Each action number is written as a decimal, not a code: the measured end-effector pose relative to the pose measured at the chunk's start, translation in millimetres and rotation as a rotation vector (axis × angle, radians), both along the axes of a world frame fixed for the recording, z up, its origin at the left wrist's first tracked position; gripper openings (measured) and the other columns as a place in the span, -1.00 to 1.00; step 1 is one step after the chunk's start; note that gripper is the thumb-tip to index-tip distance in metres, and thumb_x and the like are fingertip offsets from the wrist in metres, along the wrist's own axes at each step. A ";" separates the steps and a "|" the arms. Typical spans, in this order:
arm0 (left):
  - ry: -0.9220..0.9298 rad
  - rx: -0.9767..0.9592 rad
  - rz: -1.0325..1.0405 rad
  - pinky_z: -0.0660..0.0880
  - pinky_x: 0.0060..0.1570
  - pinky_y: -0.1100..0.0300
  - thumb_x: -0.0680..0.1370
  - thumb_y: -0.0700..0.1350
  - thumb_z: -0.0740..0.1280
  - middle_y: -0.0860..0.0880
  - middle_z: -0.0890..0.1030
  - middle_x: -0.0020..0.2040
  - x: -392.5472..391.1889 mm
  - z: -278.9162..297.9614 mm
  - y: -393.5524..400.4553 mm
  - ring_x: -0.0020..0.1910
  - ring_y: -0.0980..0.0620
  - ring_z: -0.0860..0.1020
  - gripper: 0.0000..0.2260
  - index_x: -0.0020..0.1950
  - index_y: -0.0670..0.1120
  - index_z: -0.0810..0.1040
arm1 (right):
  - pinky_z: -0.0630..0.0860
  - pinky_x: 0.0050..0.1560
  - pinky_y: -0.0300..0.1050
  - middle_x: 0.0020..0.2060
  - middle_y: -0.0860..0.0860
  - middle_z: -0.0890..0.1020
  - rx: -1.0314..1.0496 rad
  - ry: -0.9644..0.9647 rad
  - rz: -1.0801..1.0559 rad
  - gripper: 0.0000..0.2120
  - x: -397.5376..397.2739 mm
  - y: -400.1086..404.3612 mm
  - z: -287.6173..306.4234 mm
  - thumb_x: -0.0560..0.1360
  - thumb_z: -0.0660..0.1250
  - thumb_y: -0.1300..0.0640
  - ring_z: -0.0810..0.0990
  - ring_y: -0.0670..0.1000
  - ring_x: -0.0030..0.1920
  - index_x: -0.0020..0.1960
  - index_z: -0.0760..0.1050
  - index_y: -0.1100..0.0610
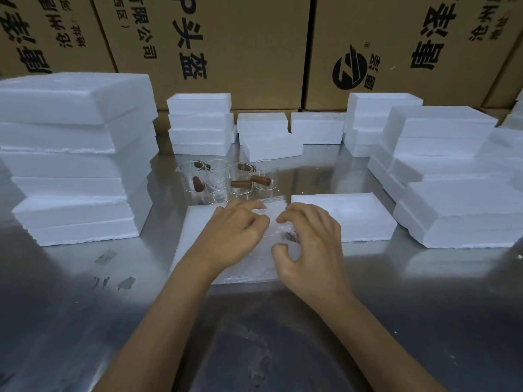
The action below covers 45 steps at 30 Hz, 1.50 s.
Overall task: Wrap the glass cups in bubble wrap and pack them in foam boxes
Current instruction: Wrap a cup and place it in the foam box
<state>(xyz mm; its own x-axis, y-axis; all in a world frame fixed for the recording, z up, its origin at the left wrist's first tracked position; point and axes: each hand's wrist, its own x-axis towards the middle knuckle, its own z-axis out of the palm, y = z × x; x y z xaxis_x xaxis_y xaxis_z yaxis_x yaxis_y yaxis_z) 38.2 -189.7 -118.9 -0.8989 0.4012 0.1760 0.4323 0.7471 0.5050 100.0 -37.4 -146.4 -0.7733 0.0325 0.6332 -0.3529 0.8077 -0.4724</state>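
Note:
A sheet of bubble wrap [195, 236] lies flat on the steel table in front of me. A glass cup [276, 232] with a brown wooden handle lies on it, partly rolled in the wrap. My left hand [229, 236] holds the bundle from the left, fingers curled over it. My right hand [308, 244] grips it from the right, thumb and fingers bent around the wrap. Several bare glass cups [226, 179] with wooden handles stand just behind. A white foam box [348, 216] sits right of the bundle.
Tall stacks of white foam boxes stand at the left [76, 159] and right [452, 176], with smaller stacks along the back [201, 123]. Brown cartons [226, 38] form a wall behind. The steel table [85, 306] reaches toward me.

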 end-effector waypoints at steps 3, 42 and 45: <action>-0.007 0.038 -0.034 0.19 0.27 0.17 0.55 0.05 0.09 0.23 0.45 0.35 0.7 4.7 -0.8 0.28 0.27 0.27 -0.63 -0.06 -0.05 0.67 | 0.16 0.39 -0.09 0.23 -0.06 0.49 0.090 -0.069 0.022 -0.73 -1.8 -5.2 -6.6 0.35 0.29 0.08 0.35 -0.04 0.32 0.03 0.55 0.06; 0.112 0.107 -0.026 0.14 0.39 0.15 0.59 0.20 0.28 -0.06 0.35 0.46 -24.6 -8.2 82.8 0.49 -0.04 0.21 -0.36 0.60 0.01 0.19 | 0.30 0.16 -0.08 0.19 -0.03 0.42 -0.309 -0.389 -0.462 -0.79 -28.0 88.6 2.1 0.49 0.33 -0.07 0.40 0.05 0.25 0.04 0.52 0.02; 0.181 -0.055 0.072 0.06 0.40 0.01 0.61 0.28 0.12 -0.05 0.28 0.48 -27.8 -28.0 84.5 0.47 0.01 0.08 -0.39 0.61 0.08 0.14 | 0.34 0.14 -0.10 0.16 0.01 0.47 -0.394 -0.407 -0.428 -0.79 -29.5 90.9 3.4 0.51 0.33 -0.02 0.42 0.06 0.28 0.11 0.51 0.03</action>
